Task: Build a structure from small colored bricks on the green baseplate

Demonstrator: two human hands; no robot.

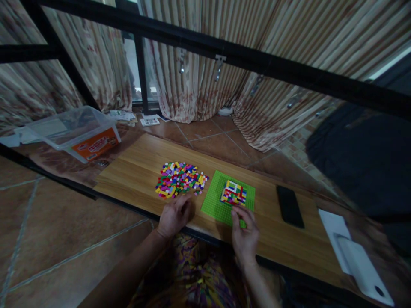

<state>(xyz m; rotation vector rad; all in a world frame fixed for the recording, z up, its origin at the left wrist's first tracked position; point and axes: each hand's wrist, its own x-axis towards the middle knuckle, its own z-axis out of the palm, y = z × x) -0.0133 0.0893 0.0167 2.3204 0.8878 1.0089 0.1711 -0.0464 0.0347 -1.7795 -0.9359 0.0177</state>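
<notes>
A green baseplate (213,204) lies on the wooden board, bearing a low block of multicoloured toy bricks (233,193). Over the baseplate's near edge is my right hand (246,233), thumb and fingers drawn together just below that block. Whatever the fingertips pinch, if anything, is too small to make out. My left hand (175,214) rests at the board's near side with its fingers curled in, close to a heap of loose small bricks (180,179). Its fingertips are mostly hidden, so I cannot tell what they hold.
A black phone (290,206) lies right of the baseplate on the wooden board (135,171). A clear plastic bin (80,126) with an orange label stands at the far left. White objects (359,261) sit at the right end. A dark metal bar (205,34) crosses above.
</notes>
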